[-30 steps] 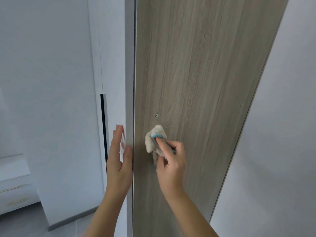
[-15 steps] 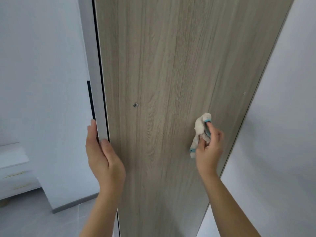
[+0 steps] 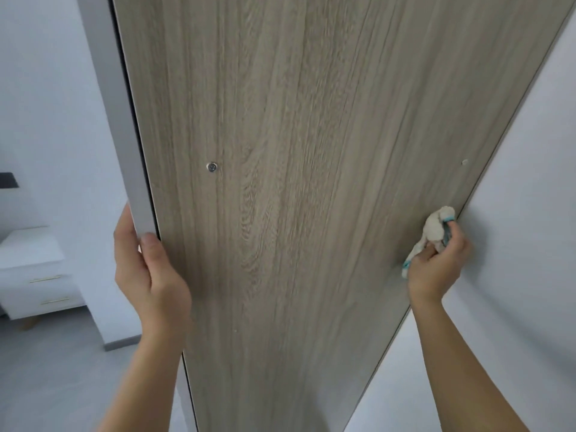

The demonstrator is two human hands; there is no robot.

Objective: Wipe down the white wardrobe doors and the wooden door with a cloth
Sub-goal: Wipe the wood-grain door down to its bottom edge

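A tall wooden door (image 3: pixel 296 182) with pale grey-brown grain fills the middle of the head view, swung open toward me. My left hand (image 3: pixel 146 272) grips its white left edge, thumb on the wood face. My right hand (image 3: pixel 436 263) holds a crumpled cream cloth with a teal hem (image 3: pixel 431 233) and presses it on the wood at the door's right edge, by the white panel (image 3: pixel 514 213). A small screw (image 3: pixel 212 166) shows in the wood at mid height.
A white wall (image 3: pixel 46 104) stands behind the door on the left. A white bedside cabinet with two gold handles (image 3: pixel 34 269) sits low at the far left on a grey floor (image 3: pixel 62 369). A dark lampshade (image 3: pixel 7 180) shows at the left edge.
My right hand has swept the cloth across the wood from near the left edge to the right edge. The door has swung wider toward me, with my left hand gripping its edge.
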